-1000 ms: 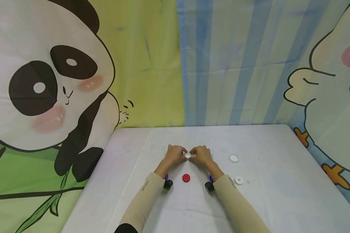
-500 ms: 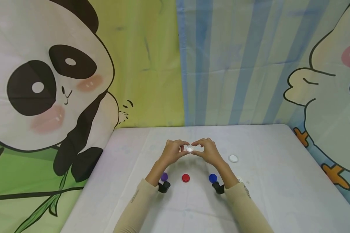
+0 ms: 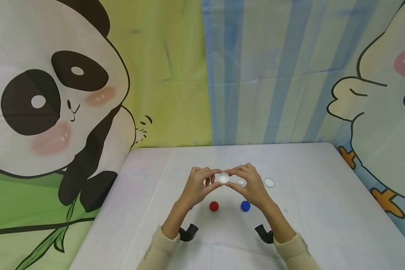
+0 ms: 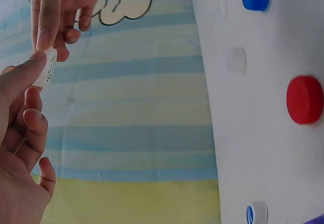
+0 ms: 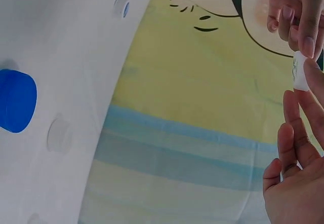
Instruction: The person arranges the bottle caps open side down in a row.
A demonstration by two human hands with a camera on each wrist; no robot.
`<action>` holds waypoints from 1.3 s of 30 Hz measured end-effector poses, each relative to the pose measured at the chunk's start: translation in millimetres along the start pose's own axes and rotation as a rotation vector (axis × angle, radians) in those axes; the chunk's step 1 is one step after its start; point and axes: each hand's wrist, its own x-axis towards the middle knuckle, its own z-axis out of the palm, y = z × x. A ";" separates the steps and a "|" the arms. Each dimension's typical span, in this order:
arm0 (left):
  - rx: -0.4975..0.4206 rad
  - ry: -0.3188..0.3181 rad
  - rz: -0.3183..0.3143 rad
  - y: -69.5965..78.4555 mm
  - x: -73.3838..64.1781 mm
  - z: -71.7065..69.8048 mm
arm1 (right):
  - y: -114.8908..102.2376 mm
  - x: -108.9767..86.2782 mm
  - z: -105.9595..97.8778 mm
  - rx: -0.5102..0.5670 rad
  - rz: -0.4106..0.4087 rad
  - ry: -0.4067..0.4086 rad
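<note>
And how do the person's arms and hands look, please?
The left sleeve and right sleeve are beige with dark lettering, too small to read. A black bent piece juts inward near each. The left hand and right hand are bare, without gloves.

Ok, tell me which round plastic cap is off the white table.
The white round plastic cap, pinched between the left hand and right hand; others, like the red round cap and blue round cap, rest on the white table.

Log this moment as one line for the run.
left grip: pinches white cap | right grip: pinches same cap | cap: held above table | on table: red cap, blue cap
</note>
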 end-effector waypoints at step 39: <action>-0.206 0.057 -0.003 31.6 -34.6 -1.8 | -29.1 -39.7 1.7 0.044 -0.166 0.154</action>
